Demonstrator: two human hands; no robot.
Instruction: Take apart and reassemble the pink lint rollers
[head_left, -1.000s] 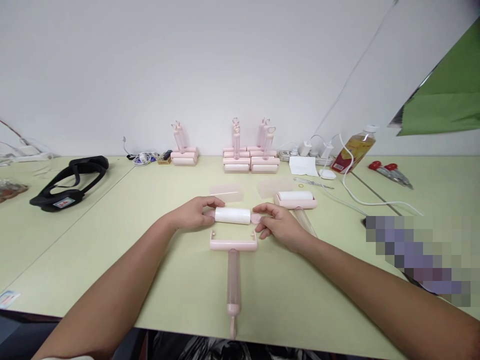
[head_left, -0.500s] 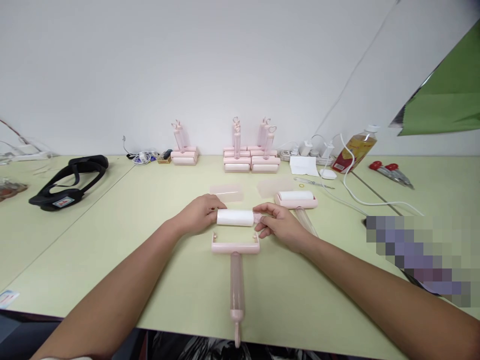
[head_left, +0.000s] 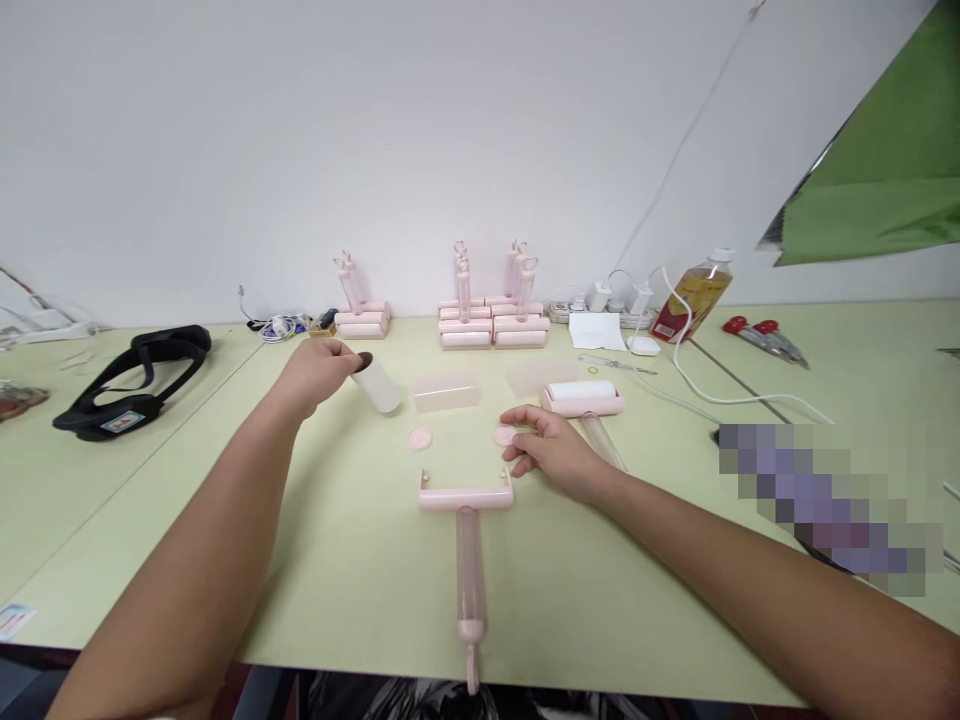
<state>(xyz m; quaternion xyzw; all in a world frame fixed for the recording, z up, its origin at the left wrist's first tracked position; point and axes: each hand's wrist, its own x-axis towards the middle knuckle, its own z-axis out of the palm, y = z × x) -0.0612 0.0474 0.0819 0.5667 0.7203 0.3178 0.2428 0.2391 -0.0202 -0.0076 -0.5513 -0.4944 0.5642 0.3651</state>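
My left hand (head_left: 324, 372), raised off to the left, pinches one end of a white lint roller refill roll (head_left: 377, 386). The roll tilts down to the right, and the dark hollow of its core shows by my fingertips. My right hand (head_left: 549, 446) has its thumb and curved fingers at the edge of a pink round end cap (head_left: 504, 436). To its left a second pink end cap (head_left: 420, 439) lies flat on the table. Nearer to me lies a pink lint roller handle (head_left: 470, 565) with a bare roller frame (head_left: 466, 498), its two side arms pointing away from me.
Two clear pink covers (head_left: 445, 392) lie beyond the caps. Another lint roller (head_left: 583, 398) holding a white roll is by my right hand. Several finished-looking rollers (head_left: 517, 332) stand along the wall. A drink bottle (head_left: 694, 295), white cables (head_left: 720, 398) and a black headset strap (head_left: 135, 385) flank them.
The white roll has come away from the pink caps and moved left and back in my left hand. Both caps now show. My right hand has stayed nearly in place.
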